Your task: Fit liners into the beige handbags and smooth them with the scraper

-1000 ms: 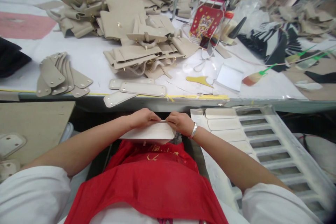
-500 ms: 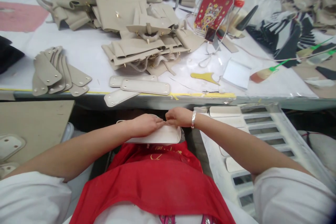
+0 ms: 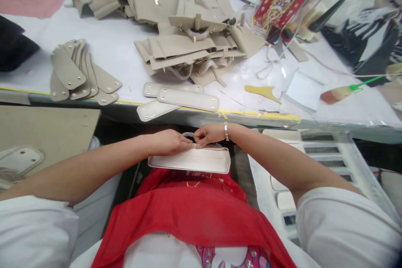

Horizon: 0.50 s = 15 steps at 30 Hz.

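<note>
Cream piece (image 3: 204, 161) above red apron (image 3: 194, 213)

Piece sits on the near side of the worktop (image 3: 109, 42) edge. Left hand (image 3: 169, 142): fingers together on its upper edge; thumb hidden, grip cannot be told. Right hand (image 3: 210, 133): curled narrow, pinching the same edge beside the left fingertips. Three studded pale strips (image 3: 187, 99) overlap at the worktop's front; folded beige pieces (image 3: 185, 47) lie behind.

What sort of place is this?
Probably a bag-making workshop: heaped beige pieces with handles and metal fittings, studded strips on the worktable, and a pale piece with the left hand and right hand on it.
</note>
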### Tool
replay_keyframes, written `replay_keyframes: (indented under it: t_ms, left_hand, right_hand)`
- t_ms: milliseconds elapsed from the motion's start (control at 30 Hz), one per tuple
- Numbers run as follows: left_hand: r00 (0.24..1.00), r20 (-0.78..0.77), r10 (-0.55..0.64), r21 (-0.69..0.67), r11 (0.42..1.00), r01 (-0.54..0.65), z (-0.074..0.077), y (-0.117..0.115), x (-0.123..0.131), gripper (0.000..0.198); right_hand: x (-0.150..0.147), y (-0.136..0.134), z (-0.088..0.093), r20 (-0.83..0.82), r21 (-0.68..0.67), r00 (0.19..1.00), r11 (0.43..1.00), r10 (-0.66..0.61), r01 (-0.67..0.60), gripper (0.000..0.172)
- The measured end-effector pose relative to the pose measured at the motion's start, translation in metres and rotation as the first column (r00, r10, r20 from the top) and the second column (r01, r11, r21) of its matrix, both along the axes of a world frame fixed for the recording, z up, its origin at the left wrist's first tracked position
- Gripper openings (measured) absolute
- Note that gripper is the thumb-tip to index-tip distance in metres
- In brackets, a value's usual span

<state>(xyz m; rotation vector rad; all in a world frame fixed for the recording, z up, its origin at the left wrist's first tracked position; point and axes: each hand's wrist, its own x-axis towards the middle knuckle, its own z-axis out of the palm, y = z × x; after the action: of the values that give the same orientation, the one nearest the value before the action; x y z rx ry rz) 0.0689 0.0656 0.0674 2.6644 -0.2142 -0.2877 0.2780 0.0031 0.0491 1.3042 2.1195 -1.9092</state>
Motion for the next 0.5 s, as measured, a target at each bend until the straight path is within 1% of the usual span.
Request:
replay_keyframes:
  t_ms: [67,167,267,400,500]
  left_hand:
    - [1.0,0.005,-0.031,0.053,0.998,0.031,-0.001,0.004,-0.008,0.038]
    - [1.0,0.012,-0.013,0.099,0.995,0.012,-0.003,0.012,-0.026,0.038]
    - [0.998,0.053,0.021,0.104,0.994,-0.026,-0.006,0.022,-0.049,0.035]
    - [0.984,0.15,0.092,0.063,0.993,-0.102,-0.011,0.033,-0.08,0.032]
    - [0.971,0.182,0.156,0.074,0.982,-0.171,-0.011,0.034,-0.093,0.031]
  right_hand:
    - [-0.011,0.008,-0.001,-0.022,0.01,1.0,1.0,0.011,-0.011,0.036]
    - [-0.027,0.019,-0.003,-0.028,0.028,0.999,0.999,0.02,-0.02,0.034]
    - [-0.043,0.03,-0.005,-0.035,0.033,0.999,0.999,0.037,-0.036,0.034]
    - [-0.071,0.052,-0.01,-0.052,0.034,0.997,0.998,0.062,-0.061,0.034]
    - [-0.095,0.067,-0.01,-0.057,0.06,0.994,0.994,0.095,-0.091,0.033]
